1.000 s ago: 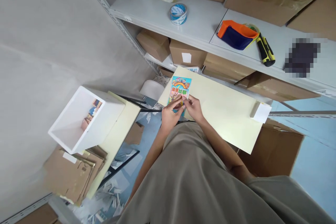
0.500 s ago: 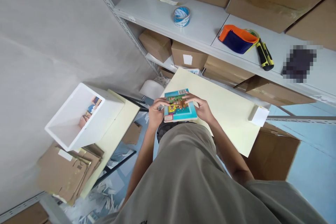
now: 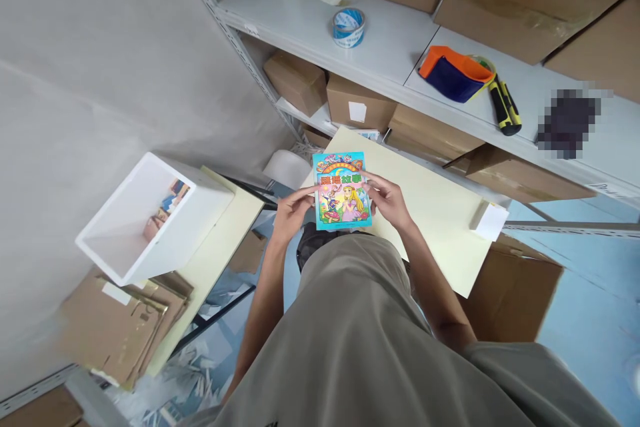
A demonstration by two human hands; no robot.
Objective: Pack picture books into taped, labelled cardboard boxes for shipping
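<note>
A small children's storybook [image 3: 343, 203] with a bright blue cover and cartoon figures is held up in front of my body, its illustrated cover facing me. My left hand [image 3: 294, 210] grips the book's left edge, and my right hand [image 3: 387, 199] grips its right edge with the fingers reaching onto the cover. The parts of both hands behind the book are hidden. Beneath and beyond the book lies a pale yellow tabletop [image 3: 425, 213].
A white bin [image 3: 200, 213] holding some books stands on a side table at left, beside flattened cardboard [image 3: 110, 327]. The shelf ahead carries a tape roll [image 3: 349, 28], an orange-and-blue tape dispenser [image 3: 455, 73] and a cutter [image 3: 504, 107]. A white box [image 3: 490, 220] sits at the table's right end.
The book has been turned over, from the side with a barcode to the side with large title lettering. It is now held more upright, and both hands have shifted along its edges.
</note>
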